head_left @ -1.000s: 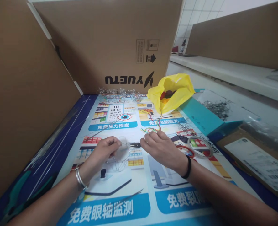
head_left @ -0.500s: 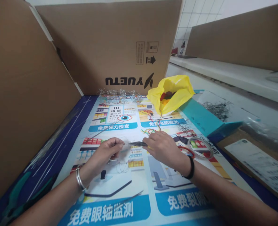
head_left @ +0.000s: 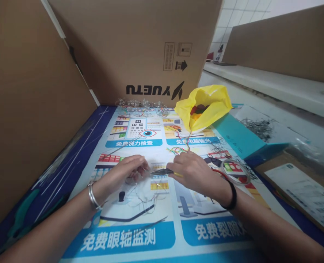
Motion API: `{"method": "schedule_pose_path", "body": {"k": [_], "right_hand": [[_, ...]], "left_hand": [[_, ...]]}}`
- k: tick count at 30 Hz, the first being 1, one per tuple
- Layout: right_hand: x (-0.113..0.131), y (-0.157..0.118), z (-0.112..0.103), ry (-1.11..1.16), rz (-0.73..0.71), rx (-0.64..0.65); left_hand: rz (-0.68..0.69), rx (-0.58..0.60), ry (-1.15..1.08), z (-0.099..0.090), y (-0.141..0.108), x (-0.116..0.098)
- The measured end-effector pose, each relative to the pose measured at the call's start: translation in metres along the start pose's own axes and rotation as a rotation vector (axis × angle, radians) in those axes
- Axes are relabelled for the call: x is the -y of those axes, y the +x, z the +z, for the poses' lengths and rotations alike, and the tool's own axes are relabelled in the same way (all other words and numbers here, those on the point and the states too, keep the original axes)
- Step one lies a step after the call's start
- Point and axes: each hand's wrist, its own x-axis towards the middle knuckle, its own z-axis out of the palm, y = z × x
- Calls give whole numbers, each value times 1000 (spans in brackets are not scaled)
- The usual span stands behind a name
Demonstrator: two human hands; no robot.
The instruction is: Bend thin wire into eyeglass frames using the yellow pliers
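My right hand (head_left: 191,171) is wrapped round a pair of pliers (head_left: 162,171), whose dark pointed jaws reach left over the printed sheet. Bits of yellow and red handle show at either side of that fist. Close to the jaw tips, my left hand (head_left: 133,170) has its fingers curled in, somewhat blurred, on thin wire (head_left: 142,199). Loose loops of this fine wire hang below the fingers across the sheet. Whether the jaws grip the wire is too small to make out.
A yellow bag (head_left: 211,109) holds coloured items, with coloured strings (head_left: 178,149) trailing out. Tangled wire (head_left: 142,106) lies along the big carton (head_left: 140,51). At right are a clear ring-shaped coil (head_left: 235,171) and a labelled carton (head_left: 301,193). Green-handled pliers (head_left: 22,215) lie lower left.
The left fingers have shifted and curled further inward beside the jaws, and the wire loops have swung. The pliers stay in my right hand. The whole view has moved slightly.
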Motion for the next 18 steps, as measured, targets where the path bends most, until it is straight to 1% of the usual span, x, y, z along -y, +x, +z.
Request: {"method": "schedule_pose_path", "body": {"k": [4, 8, 13, 18], "right_hand": [[7, 1, -2, -34, -48, 17], [11, 2, -7, -96, -74, 25], [15, 3, -11, -155, -95, 45], [22, 3, -19, -215, -101, 64]], "left_hand": [[-90, 46, 34, 1, 3, 3], [-145, 138, 111, -2, 3, 3], [-124, 235, 162, -6, 2, 4], [-107, 261, 153, -5, 1, 3]]}}
